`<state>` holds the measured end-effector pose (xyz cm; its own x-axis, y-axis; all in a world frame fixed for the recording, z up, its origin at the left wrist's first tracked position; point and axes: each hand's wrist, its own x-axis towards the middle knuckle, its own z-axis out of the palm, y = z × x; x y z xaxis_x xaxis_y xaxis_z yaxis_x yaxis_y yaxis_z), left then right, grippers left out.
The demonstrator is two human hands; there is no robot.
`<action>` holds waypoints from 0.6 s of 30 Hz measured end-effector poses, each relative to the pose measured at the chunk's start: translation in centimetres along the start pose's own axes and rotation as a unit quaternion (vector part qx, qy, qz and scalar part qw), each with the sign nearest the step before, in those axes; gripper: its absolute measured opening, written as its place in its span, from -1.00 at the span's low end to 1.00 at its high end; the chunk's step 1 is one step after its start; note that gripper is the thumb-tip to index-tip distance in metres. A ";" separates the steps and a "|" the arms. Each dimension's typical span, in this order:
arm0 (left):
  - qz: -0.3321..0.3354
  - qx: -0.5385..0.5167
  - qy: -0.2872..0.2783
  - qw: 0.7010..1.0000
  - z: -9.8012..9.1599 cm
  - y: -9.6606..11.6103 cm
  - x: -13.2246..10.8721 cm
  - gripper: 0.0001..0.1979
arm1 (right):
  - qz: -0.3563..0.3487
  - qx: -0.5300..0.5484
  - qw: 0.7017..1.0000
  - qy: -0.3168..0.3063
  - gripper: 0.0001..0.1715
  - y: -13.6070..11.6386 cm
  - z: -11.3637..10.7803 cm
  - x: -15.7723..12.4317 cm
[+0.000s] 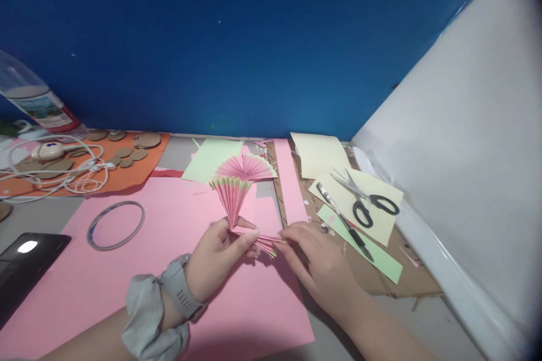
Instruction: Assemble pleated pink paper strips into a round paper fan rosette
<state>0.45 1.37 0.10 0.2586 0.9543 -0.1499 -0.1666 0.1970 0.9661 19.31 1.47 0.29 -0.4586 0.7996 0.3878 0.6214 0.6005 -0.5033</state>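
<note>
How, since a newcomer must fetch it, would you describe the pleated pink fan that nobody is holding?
Start at the blue wall and drop to the pale green sheet near its foot. The pleated pink fan overlaps that sheet's right side. It spreads into a half circle with a pale rim, unlike the bent pleated piece in the left hand and right hand.

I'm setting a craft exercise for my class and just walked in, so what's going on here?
A person is handling a pleated pink paper with pale green edging, bent sharply partway along. The left hand grips it at the bend; the right hand pinches its lower end. A second pleated fan lies spread out just beyond. Scissors and a pen lie on papers to the right.
</note>
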 end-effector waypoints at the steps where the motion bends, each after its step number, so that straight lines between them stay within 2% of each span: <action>1: -0.001 0.001 0.000 1.000 0.0 0.0 0.0 -0.81 | 0.003 0.006 1.000 -0.005 -0.92 0.0 0.0 0.0; 9: -0.006 0.011 0.004 1.000 0.0 0.0 -0.1 -0.83 | 0.022 0.057 0.997 -0.052 -0.94 -0.2 -0.1 0.1; 14: -0.010 0.001 -0.001 1.000 0.0 0.0 0.0 -0.84 | 0.000 0.030 0.999 -0.022 -0.92 -0.1 0.0 0.0; 18: -0.016 -0.010 -0.001 1.000 0.1 0.1 0.0 -0.84 | -0.044 -0.058 0.997 0.020 -0.92 -0.3 0.1 -0.1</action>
<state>0.52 1.34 0.26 0.2658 0.9469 -0.1810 -0.1763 0.2323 0.9565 19.14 1.25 0.31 -0.4893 0.7419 0.4584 0.6506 0.6606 -0.3746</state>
